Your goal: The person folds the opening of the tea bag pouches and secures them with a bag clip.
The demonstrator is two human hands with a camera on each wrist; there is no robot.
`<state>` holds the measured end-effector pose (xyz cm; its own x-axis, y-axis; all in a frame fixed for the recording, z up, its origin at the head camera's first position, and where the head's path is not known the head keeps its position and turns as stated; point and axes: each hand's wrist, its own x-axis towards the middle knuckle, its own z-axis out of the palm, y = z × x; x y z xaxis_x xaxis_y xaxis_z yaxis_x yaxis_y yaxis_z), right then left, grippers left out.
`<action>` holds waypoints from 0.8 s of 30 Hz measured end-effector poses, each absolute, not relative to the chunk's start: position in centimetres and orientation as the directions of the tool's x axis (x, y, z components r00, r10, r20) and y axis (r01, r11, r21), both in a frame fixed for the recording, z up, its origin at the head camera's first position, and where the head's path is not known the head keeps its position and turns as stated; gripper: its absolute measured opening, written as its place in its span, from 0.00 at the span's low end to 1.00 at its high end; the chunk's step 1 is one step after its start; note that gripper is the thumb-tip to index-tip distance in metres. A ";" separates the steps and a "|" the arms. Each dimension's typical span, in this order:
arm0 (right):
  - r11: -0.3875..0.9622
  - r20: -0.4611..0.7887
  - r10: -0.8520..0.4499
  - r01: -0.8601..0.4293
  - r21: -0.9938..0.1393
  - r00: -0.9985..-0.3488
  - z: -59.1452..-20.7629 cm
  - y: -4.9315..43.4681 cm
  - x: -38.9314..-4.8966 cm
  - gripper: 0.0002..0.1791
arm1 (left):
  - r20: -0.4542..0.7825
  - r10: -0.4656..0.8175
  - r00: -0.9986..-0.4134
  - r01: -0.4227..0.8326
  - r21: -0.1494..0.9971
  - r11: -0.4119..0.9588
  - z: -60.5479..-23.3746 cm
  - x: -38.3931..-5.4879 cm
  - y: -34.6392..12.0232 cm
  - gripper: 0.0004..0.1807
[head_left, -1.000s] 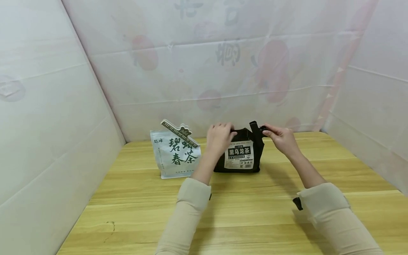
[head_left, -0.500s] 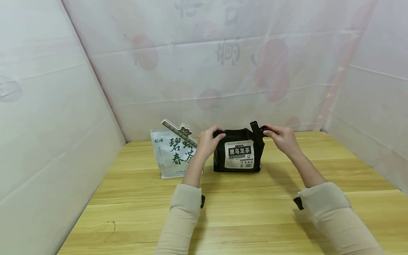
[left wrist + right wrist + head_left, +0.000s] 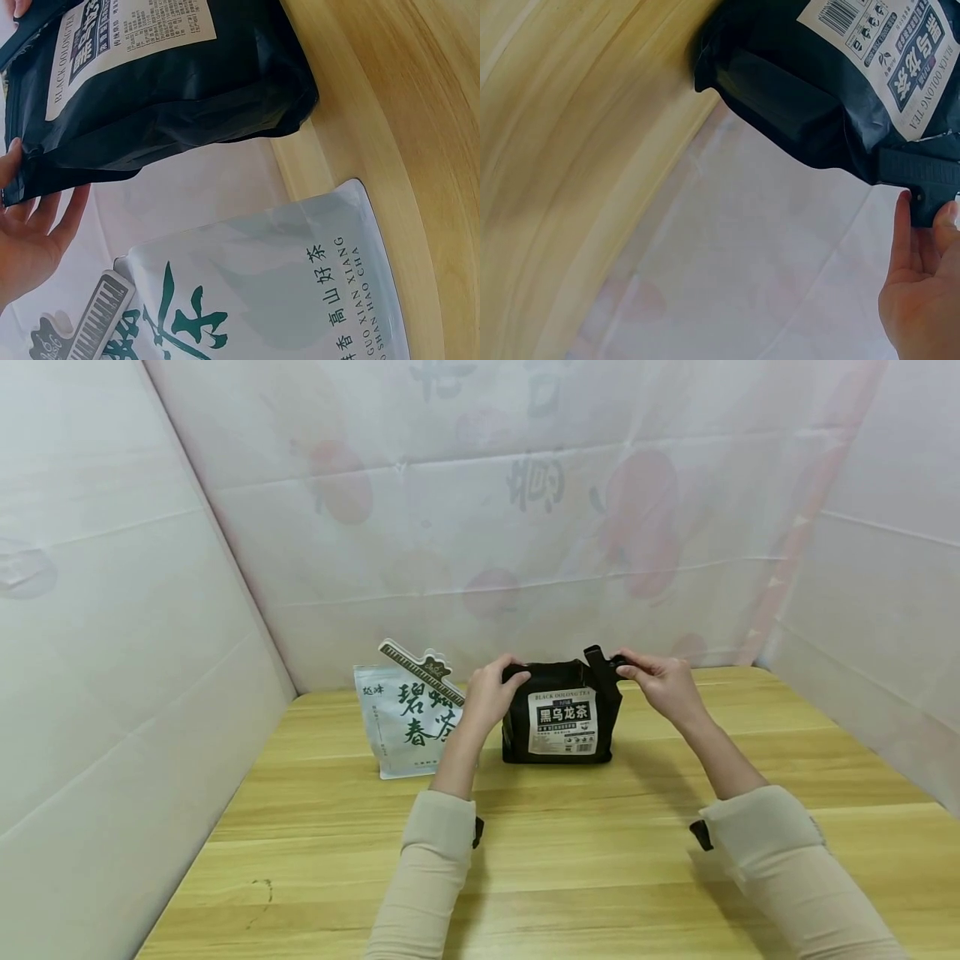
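Note:
A black pouch of black oolong tea (image 3: 562, 723) stands upright on the wooden table, its pale label facing me. At its top left corner my left hand (image 3: 486, 695) pinches the edge, thumb in front and fingers behind, as the left wrist view also shows. A black bag clip (image 3: 922, 169) sits at the top right corner of the pouch. My right hand (image 3: 663, 689) pinches the clip's handle between thumb and fingers. Left of the pouch stands a pale tea bag (image 3: 408, 727) with green characters, a long piano-pattern clip (image 3: 422, 672) slanting across its top.
My left forearm overlaps the right edge of the pale tea bag in the head view. A printed white cloth (image 3: 420, 527) hangs behind the table (image 3: 585, 860), with white walls at both sides.
My left hand has moved left from the middle of the black pouch's top to its left corner, where it grips. The right hand stays at the black bag clip.

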<state>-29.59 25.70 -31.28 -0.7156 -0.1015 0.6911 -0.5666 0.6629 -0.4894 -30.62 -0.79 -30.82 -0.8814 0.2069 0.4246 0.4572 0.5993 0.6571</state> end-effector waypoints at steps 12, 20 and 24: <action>0.677 0.749 -0.158 -0.623 -0.393 -0.644 -31.1 25.1 -29.6 0.13 | 0.408 0.218 -0.887 0.451 0.661 0.600 -30.7 -30.8 -0.8 0.14; 0.694 0.750 -0.246 -0.652 -0.305 -0.613 -31.1 24.6 -29.9 0.14 | 0.394 0.230 -0.890 0.447 0.655 0.608 -30.6 -30.9 -0.7 0.15; 0.701 0.758 -0.272 -0.662 -0.266 -0.593 -30.9 24.5 -29.9 0.14 | 0.399 0.228 -0.888 0.449 0.655 0.607 -30.6 -30.9 -0.7 0.14</action>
<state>-29.92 24.54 -30.89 -0.5928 -0.2718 0.7581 -0.6620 0.7006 -0.2664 -30.91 -0.75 -30.57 -0.8885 0.2276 0.3985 0.4495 0.6070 0.6554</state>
